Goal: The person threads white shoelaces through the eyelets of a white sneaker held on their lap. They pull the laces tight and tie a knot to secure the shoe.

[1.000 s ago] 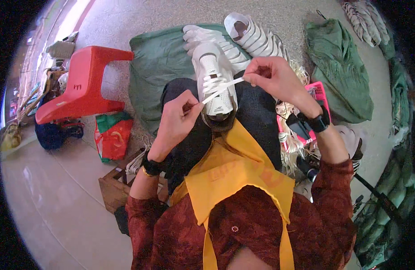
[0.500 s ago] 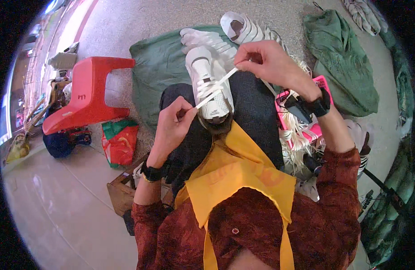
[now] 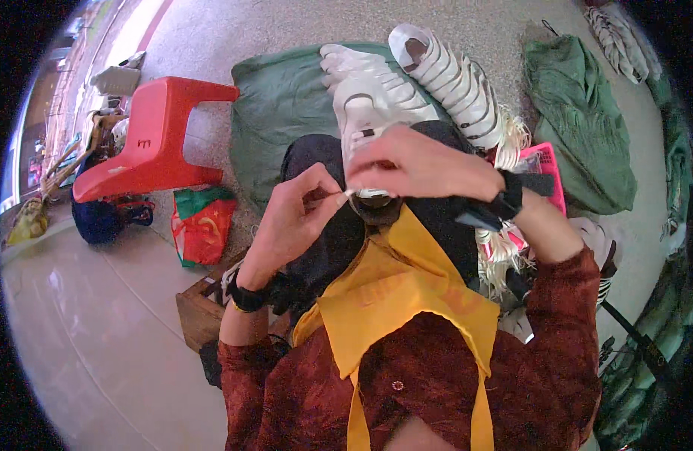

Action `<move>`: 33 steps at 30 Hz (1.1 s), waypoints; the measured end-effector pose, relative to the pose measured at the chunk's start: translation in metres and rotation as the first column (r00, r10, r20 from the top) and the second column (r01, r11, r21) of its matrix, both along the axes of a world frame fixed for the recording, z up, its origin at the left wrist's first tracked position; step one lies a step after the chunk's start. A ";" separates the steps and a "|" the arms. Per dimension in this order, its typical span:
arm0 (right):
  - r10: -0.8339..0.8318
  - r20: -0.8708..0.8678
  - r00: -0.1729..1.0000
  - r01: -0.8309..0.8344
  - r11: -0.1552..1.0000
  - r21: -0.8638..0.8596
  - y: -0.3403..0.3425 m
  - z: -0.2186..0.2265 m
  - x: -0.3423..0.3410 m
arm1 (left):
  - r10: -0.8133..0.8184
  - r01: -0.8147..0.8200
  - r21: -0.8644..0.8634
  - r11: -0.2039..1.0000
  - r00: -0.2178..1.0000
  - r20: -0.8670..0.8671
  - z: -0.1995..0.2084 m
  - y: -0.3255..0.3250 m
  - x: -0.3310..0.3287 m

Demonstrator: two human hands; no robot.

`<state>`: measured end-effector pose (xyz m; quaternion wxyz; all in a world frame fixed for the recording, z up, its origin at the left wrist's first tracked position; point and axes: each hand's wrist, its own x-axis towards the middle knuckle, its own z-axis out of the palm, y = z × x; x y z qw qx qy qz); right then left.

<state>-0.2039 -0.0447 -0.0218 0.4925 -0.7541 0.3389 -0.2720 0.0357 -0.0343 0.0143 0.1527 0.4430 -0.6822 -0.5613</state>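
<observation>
A white shoe (image 3: 356, 124) with a dark heel opening lies toe-away between my knees, partly covered by my right hand. My left hand (image 3: 297, 218) is closed at the near left edge of the shoe, thumb and forefinger pinching a white shoelace (image 3: 351, 193). Across the shoe's laced part reaches my right hand (image 3: 418, 165), its fingers curled together on the lace and their tips close to the left fingertips. The right fingertips are blurred and partly hidden. Most of the lacing is out of sight beneath that hand.
Nested white shoe parts (image 3: 459, 86) lie ahead, beside a green cloth (image 3: 264, 98). To the right are a pink basket (image 3: 545, 161), bundles of white laces (image 3: 504, 252) and a green sack (image 3: 575, 120). A red plastic chair (image 3: 155, 143) and a red-green bag (image 3: 203, 229) stand left.
My right hand has come down and toward me from the far right of the shoe, now covering its lacing. The lace stretched between both hands is now mostly hidden. The view has shifted slightly.
</observation>
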 end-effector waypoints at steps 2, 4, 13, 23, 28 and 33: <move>0.000 -0.062 0.998 -0.001 1.000 -0.023 0.009 0.006 -0.016 | -0.045 0.045 0.051 0.998 0.999 -0.015 0.001 -0.004 0.007; -0.105 0.032 0.994 0.107 0.993 -0.051 0.018 0.008 -0.034 | -0.054 0.059 0.119 0.991 0.998 -0.040 0.001 -0.006 0.014; -0.455 0.029 0.890 0.420 0.844 0.334 0.062 0.004 -0.123 | -0.061 0.080 0.166 0.983 0.992 -0.114 -0.016 -0.015 0.020; -0.707 -0.385 0.593 0.745 0.664 -0.072 0.070 -0.035 -0.142 | -0.001 0.010 0.070 0.997 0.992 -0.126 -0.043 -0.006 -0.016; -0.682 -0.168 0.711 0.653 0.730 -0.200 0.056 0.006 -0.062 | 0.054 -0.056 -0.017 0.998 0.992 -0.112 -0.051 0.004 -0.024; -0.450 0.214 0.867 0.340 0.848 0.406 0.053 0.001 -0.003 | 0.046 -0.054 -0.043 0.998 0.985 -0.166 -0.047 0.007 -0.032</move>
